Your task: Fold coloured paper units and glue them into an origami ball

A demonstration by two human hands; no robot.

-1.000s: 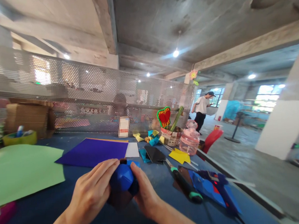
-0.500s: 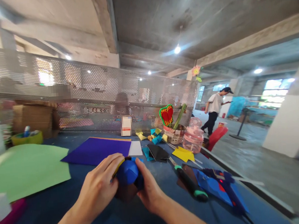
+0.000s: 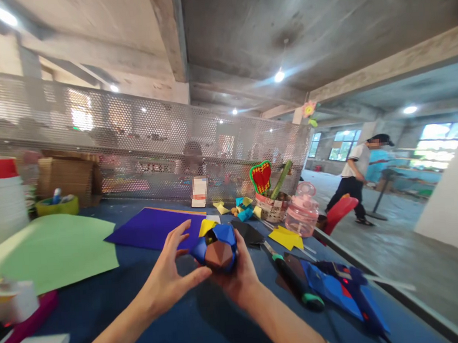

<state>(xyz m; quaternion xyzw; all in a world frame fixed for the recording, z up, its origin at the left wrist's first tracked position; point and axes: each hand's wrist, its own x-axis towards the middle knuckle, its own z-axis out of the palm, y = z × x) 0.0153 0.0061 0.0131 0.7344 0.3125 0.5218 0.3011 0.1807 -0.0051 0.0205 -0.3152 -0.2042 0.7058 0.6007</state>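
A folded-paper ball (image 3: 221,251) with blue, brown and yellow faces is above the blue table (image 3: 177,329). A dark gap shows in its top. My right hand (image 3: 244,275) cups it from the right and below. To the left, my left hand (image 3: 171,269) has its fingers spread, with the thumb tip close to the ball; whether it touches I cannot tell. Behind the ball lies a stack of purple paper (image 3: 150,229), partly covered by my left fingers. Black folded paper (image 3: 249,234) lies just beyond my right hand.
At right lie a green-and-black handled tool (image 3: 295,282), a glue gun (image 3: 350,283) and yellow paper (image 3: 286,237). A pink clear bottle (image 3: 302,213) stands by a basket (image 3: 273,208). Green paper (image 3: 58,251) covers the left side. Beyond the table edge a person (image 3: 354,173) walks.
The ball has been turned, so its brown face and yellow part now show. My left hand has let go and spread its fingers. The walking person has moved right.
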